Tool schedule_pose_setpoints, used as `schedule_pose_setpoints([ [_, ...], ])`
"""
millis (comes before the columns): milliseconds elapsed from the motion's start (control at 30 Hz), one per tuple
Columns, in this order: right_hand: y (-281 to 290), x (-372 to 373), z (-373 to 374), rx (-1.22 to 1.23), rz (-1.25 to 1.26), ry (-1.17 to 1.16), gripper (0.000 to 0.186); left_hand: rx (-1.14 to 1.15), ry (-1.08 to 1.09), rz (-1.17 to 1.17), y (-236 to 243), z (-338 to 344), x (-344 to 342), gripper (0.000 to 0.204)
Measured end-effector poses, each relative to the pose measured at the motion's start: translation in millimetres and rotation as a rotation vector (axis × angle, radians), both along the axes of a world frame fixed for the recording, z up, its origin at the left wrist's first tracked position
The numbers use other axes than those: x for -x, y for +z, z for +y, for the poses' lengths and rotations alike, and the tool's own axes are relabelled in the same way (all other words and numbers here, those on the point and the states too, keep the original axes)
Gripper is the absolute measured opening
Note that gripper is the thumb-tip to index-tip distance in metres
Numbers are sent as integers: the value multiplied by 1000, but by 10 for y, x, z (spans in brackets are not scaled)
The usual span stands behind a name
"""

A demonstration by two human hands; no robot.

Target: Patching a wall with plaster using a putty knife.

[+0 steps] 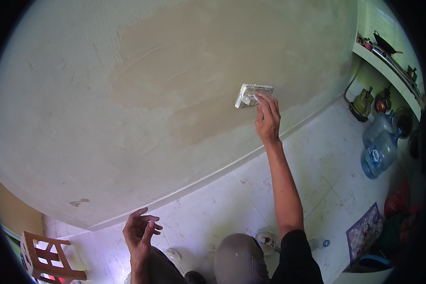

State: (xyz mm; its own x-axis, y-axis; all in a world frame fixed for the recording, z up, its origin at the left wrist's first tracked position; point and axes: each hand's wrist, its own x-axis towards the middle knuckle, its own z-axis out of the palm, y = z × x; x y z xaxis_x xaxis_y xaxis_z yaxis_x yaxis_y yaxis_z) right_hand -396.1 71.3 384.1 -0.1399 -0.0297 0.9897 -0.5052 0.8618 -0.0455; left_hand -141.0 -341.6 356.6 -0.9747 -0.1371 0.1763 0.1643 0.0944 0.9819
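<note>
- The right hand [268,113] grasps a trowel [249,91] from behind, fingertips and thumb at its back; the exact grip is partly hidden by the fingers.
- The trowel is at the wall [75,80], over the lower right part of a darker tan patch [189,57]; whether its whole face touches, I cannot tell.
- It looks light enough for one hand, with a flat, stiff plate that should not bend much or break easily.
- Pale crust covers its back and edges; that may feel gritty when dry, slick if wet.
- The best hold is probably the middle of the back, where pressure spreads evenly; gripping an edge would likely let it tip and dig in.
- The left hand [141,234] is bare of any object, fingers loosely curled, well apart from the trowel.
- Farther out, pale floor tiles [251,184] meet the wall, with two blue water jugs [381,154] at right and a brown stool [57,272] at lower left.
</note>
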Motion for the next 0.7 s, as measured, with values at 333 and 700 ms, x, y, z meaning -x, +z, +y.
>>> schedule_pose_setpoints([
  [333,-658,-282,-104,-122,-361,208,32,-24,-13,6,-13,-49,-4,38],
  [700,-317,490,824,944,-174,270,19,-30,-15,20,17,-121,-56,38],
])
